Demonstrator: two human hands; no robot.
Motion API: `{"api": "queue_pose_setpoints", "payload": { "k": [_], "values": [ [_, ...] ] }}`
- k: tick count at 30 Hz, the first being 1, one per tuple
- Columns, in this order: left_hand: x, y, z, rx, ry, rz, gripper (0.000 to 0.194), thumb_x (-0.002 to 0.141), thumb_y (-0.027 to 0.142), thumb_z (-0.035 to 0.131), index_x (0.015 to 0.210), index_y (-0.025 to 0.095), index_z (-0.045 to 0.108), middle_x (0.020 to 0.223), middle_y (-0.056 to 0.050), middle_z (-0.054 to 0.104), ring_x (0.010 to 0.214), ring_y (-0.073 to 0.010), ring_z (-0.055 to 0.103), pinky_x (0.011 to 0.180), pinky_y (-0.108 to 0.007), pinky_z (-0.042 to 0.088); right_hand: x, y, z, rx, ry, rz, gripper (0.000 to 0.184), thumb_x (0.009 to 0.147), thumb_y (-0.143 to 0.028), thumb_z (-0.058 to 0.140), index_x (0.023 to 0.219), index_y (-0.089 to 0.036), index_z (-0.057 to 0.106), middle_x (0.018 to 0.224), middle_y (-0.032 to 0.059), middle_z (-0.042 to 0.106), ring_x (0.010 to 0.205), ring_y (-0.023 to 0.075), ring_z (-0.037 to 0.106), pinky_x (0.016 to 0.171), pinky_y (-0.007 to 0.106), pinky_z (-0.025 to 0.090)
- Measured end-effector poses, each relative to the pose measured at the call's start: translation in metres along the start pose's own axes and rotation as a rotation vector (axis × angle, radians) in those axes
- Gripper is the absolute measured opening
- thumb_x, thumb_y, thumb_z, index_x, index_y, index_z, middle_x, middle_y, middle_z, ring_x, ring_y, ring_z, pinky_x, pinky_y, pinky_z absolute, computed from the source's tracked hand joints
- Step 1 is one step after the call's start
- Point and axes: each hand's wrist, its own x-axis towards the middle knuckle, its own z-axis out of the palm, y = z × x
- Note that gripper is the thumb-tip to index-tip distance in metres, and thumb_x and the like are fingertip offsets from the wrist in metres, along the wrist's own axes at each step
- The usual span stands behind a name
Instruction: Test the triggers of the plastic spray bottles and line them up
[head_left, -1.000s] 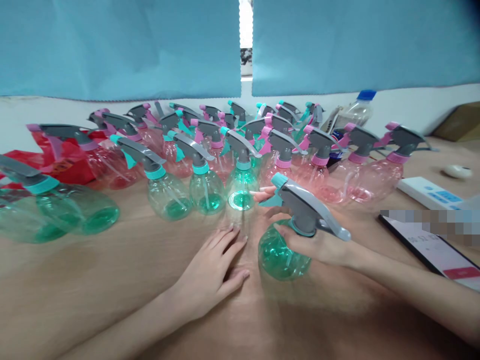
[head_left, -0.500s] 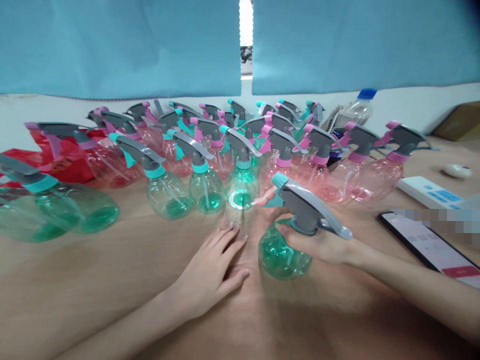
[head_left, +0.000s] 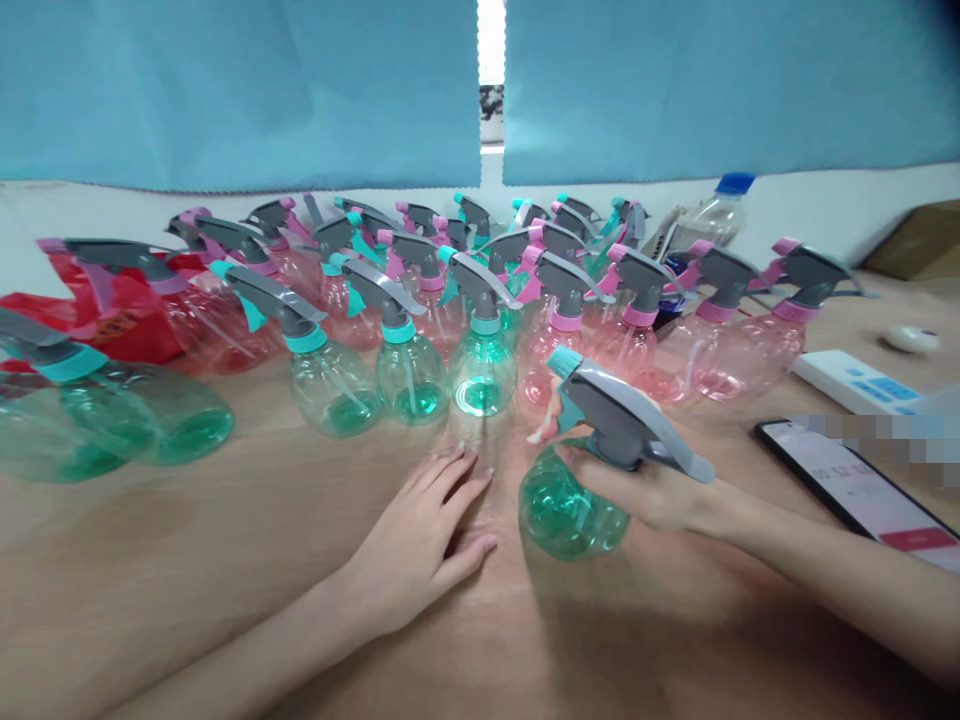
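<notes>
My right hand (head_left: 637, 490) is wrapped round the neck of a green spray bottle (head_left: 566, 515) with a grey and turquoise trigger head, its nozzle pointing left and away. Some fingers lie at the turquoise trigger, partly hidden behind the head. My left hand (head_left: 427, 530) rests flat on the wooden table (head_left: 247, 570), fingers stretched out, holding nothing, just left of that bottle. Beyond the hands stand more green spray bottles (head_left: 411, 378), and a pink spray bottle (head_left: 551, 365) is behind the held one.
Several pink and green bottles crowd the back. A phone (head_left: 847, 480) lies at the right, near a white device (head_left: 859, 382) and a small white object (head_left: 911, 340). A blue-capped bottle (head_left: 712, 220), a cardboard box (head_left: 915, 240) and a red bag (head_left: 142, 320) stand farther back.
The fingers of my right hand at the trigger have shifted slightly, and the spray head has moved a little to the right. My left hand has stayed in place.
</notes>
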Motion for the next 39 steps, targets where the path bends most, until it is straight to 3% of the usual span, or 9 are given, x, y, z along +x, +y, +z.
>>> {"api": "queue_pose_setpoints", "payload": {
  "k": [5, 11, 17, 27, 34, 39],
  "values": [
    [0.0007, 0.0007, -0.0009, 0.017, -0.02, -0.001, 0.053, 0.096, 0.048, 0.046, 0.139, 0.017, 0.045, 0.148, -0.013, 0.041, 0.138, -0.0299, 0.034, 0.112, -0.051, 0.029, 0.0002, 0.0019, -0.0013, -0.001, 0.012, -0.048, 0.024, 0.067, -0.01, 0.051, 0.085, -0.025, 0.05, 0.089, 0.0019, 0.06, 0.08, 0.0174, 0.065, 0.067, 0.031, 0.059],
    [0.0007, 0.0017, -0.0018, 0.034, -0.032, -0.008, 0.054, 0.096, 0.048, 0.046, 0.139, 0.016, 0.045, 0.149, -0.014, 0.04, 0.139, -0.03, 0.033, 0.112, -0.052, 0.029, -0.0025, 0.0069, 0.0009, 0.107, -0.008, 0.016, 0.044, 0.069, -0.004, 0.051, 0.108, -0.026, 0.053, 0.119, 0.0039, 0.061, 0.089, 0.0158, 0.067, 0.077, 0.031, 0.06],
    [0.0009, 0.0014, -0.0016, 0.033, -0.025, -0.001, 0.054, 0.096, 0.048, 0.046, 0.139, 0.016, 0.045, 0.149, -0.014, 0.04, 0.139, -0.0298, 0.032, 0.112, -0.052, 0.029, -0.0036, 0.0082, 0.0025, 0.113, -0.01, 0.003, 0.052, 0.071, -0.004, 0.052, 0.118, -0.024, 0.048, 0.123, 0.0081, 0.06, 0.095, 0.0175, 0.068, 0.077, 0.031, 0.061],
    [0.0007, 0.0019, -0.0013, 0.027, -0.037, -0.004, 0.055, 0.096, 0.047, 0.046, 0.14, 0.015, 0.044, 0.15, -0.014, 0.038, 0.14, -0.0297, 0.031, 0.113, -0.051, 0.027, -0.0036, 0.0079, 0.0036, 0.049, -0.028, -0.044, 0.055, 0.076, -0.008, 0.049, 0.128, -0.026, 0.043, 0.132, 0.0074, 0.057, 0.109, 0.0199, 0.064, 0.081, 0.032, 0.061],
    [0.0014, 0.0027, -0.0023, 0.029, -0.044, -0.007, 0.055, 0.096, 0.047, 0.046, 0.14, 0.014, 0.044, 0.149, -0.014, 0.039, 0.139, -0.0295, 0.032, 0.112, -0.052, 0.028, -0.0045, 0.0092, 0.0007, -0.017, -0.028, -0.056, 0.052, 0.078, -0.009, 0.05, 0.127, -0.026, 0.047, 0.128, 0.0073, 0.059, 0.085, 0.0151, 0.069, 0.077, 0.031, 0.061],
    [0.0011, 0.0027, -0.0022, 0.032, -0.04, -0.007, 0.056, 0.096, 0.047, 0.047, 0.14, 0.013, 0.044, 0.15, -0.014, 0.038, 0.14, -0.0296, 0.031, 0.113, -0.051, 0.028, -0.0041, 0.0073, 0.0005, -0.011, -0.026, -0.056, 0.054, 0.077, -0.01, 0.049, 0.128, -0.026, 0.046, 0.127, 0.0069, 0.06, 0.088, 0.0159, 0.069, 0.076, 0.03, 0.061]
  ]
}}
